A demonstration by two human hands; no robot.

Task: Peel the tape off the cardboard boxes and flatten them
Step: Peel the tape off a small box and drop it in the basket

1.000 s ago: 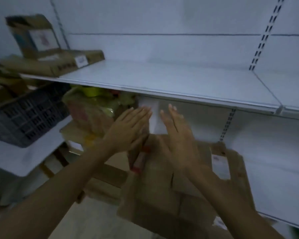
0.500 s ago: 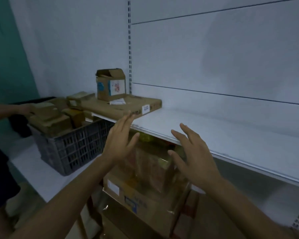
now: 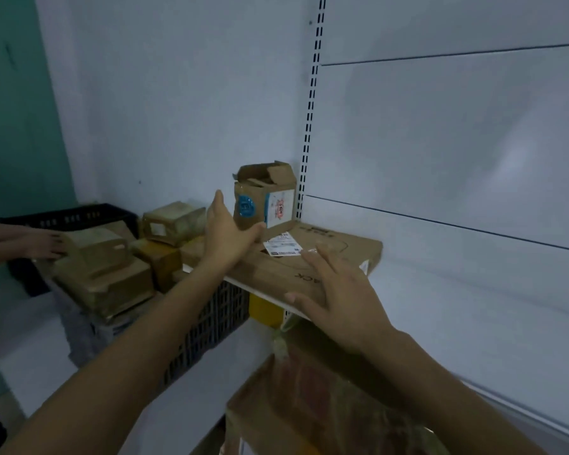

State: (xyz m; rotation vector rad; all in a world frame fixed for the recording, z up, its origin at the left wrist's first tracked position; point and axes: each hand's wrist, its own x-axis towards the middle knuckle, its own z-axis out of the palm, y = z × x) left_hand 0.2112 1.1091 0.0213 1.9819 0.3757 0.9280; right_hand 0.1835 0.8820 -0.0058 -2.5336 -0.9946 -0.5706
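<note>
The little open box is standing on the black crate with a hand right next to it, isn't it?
Not quite. The head view shows the little open box standing on the flat cardboard box on the white shelf, not on the black crate. The left hand is right next to it, as you said.

A second ago both hands hovered low over a flattened brown carton beneath the shelving, and half a second ago they were raised in the air before the shelf edge. Now the left hand (image 3: 225,234) has reached the small open-topped brown cardboard box with a round blue sticker (image 3: 265,200), fingers straight up its left side and thumb at its foot. The right hand (image 3: 339,297) has spread over the near edge of the flat brown cardboard box (image 3: 326,254) lying on the white metal shelf (image 3: 440,307).
</note>
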